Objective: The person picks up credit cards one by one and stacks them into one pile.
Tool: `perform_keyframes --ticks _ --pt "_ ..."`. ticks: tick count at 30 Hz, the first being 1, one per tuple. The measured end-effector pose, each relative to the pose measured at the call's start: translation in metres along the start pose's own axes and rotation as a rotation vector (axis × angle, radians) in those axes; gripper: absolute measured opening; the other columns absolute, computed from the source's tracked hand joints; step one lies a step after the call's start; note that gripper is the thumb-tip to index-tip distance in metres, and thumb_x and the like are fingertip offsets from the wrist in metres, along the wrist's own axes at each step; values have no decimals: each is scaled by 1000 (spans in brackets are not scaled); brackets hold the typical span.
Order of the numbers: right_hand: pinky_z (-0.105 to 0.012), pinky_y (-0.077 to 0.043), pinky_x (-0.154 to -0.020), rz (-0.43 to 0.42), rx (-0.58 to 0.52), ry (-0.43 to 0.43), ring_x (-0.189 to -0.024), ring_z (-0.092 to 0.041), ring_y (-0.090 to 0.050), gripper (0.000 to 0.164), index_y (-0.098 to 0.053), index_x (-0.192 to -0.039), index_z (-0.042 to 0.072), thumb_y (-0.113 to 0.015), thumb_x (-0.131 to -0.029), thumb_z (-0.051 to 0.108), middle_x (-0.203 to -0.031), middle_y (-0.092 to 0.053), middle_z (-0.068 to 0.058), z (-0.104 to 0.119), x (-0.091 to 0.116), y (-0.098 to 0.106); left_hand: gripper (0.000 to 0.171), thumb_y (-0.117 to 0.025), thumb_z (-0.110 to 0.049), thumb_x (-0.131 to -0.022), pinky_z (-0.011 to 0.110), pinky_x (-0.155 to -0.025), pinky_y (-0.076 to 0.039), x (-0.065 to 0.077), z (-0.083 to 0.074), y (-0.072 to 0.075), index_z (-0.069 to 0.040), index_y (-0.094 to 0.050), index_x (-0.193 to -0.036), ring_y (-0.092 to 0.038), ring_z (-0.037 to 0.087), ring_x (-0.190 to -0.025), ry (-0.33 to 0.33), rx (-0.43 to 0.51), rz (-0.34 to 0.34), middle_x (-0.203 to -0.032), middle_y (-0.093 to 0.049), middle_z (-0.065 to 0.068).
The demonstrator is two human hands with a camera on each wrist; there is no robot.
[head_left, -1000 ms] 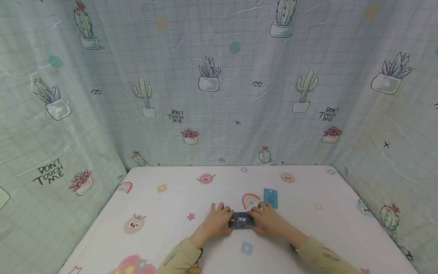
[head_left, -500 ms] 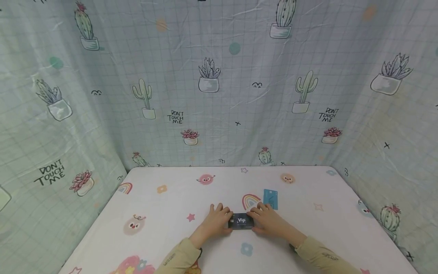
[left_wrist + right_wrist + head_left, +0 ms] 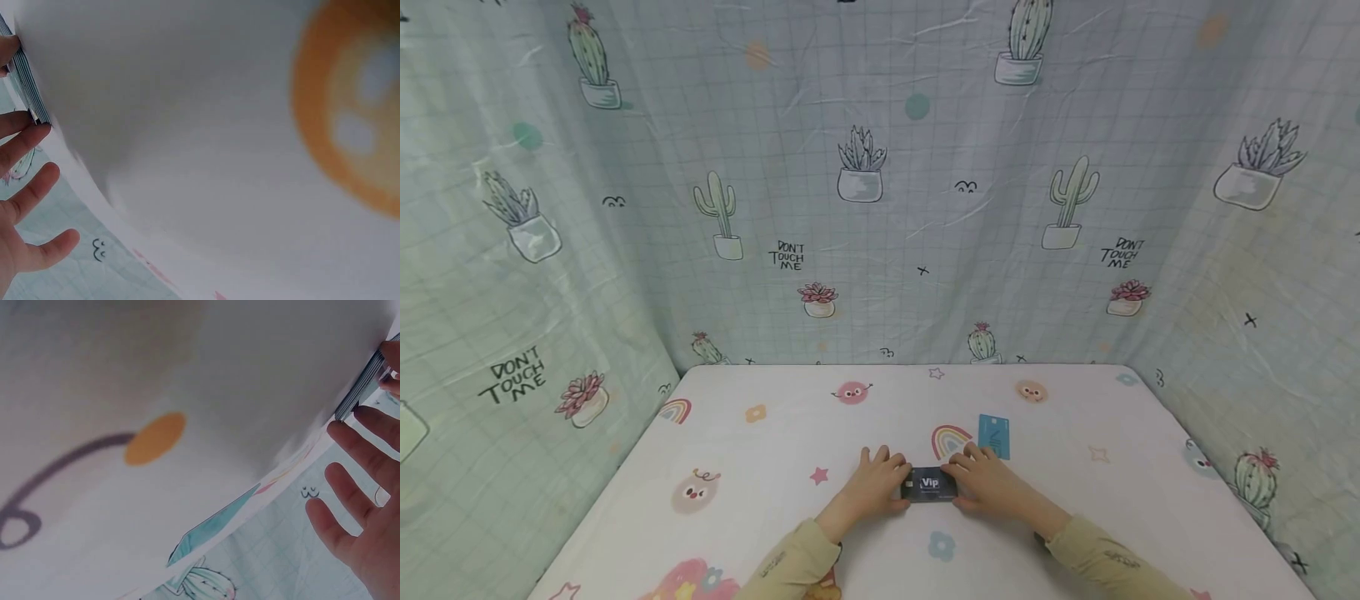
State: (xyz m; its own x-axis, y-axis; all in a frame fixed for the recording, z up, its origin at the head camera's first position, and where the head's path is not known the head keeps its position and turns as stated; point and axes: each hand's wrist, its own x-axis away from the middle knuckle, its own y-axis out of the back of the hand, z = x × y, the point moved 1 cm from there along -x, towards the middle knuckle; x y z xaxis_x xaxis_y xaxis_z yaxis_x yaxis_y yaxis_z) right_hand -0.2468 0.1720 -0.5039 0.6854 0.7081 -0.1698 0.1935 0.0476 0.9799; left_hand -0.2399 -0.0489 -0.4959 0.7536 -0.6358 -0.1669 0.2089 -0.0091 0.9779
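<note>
A stack of dark cards, the top one printed "Vip", lies flat on the table between both hands. Its layered edges show as a neat pile of cards in the left wrist view. My left hand holds the left end, thumb at the near edge and fingertips at the far edge. At the opposite end my right hand grips the pile in the same way, with its outer fingers spread off the cards in the right wrist view.
A blue card marked "VIP" lies on the table just beyond the right hand. The white table cover carries printed figures. Curtains with cactus prints stand behind the table and along both sides.
</note>
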Motion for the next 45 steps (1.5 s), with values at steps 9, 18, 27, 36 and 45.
perform_keyframes --ticks 9,18,27,36,45 --pt "-41 -43 -79 -35 12 17 -95 -17 -47 49 -56 -116 17 -62 -77 45 -107 -58 2 -1 0 -2 44 -67 -46 -72 49 -82 -41 -1 1 -3 -18 -58 -105 -45 15 -90 -41 -23 -36 -104 -56 -3" --pt "-41 -43 -79 13 -43 -13 -94 -16 -45 48 -56 -117 17 -61 -77 44 -108 -59 2 -1 -1 2 45 -66 -47 -73 49 -85 -38 -4 2 -3 -18 -58 -106 -43 15 -93 -5 -7 22 -107 -55 -3" --pt "-40 -42 -78 -11 -43 6 -93 -15 -45 47 -56 -117 18 -60 -78 45 -110 -59 3 -3 0 -2 45 -65 -47 -74 50 -85 -38 -4 3 -5 -18 -58 -106 -44 14 -95 -15 -9 20 -106 -55 -4" --pt "-43 -42 -82 11 -110 -19 -95 -16 -43 50 -52 -121 18 -61 -79 43 -113 -56 2 -2 2 -1 49 -65 -46 -73 50 -85 -39 -2 2 -3 -17 -57 -111 -45 15 -95 -23 -1 12 -107 -57 -3" --pt "-43 -41 -88 78 -190 -79 -96 -15 -43 57 -45 -129 21 -61 -79 42 -117 -55 2 -2 9 3 54 -63 -47 -75 48 -84 -38 1 1 -3 -16 -54 -118 -45 17 -96 -1 -18 16 -111 -55 -2"
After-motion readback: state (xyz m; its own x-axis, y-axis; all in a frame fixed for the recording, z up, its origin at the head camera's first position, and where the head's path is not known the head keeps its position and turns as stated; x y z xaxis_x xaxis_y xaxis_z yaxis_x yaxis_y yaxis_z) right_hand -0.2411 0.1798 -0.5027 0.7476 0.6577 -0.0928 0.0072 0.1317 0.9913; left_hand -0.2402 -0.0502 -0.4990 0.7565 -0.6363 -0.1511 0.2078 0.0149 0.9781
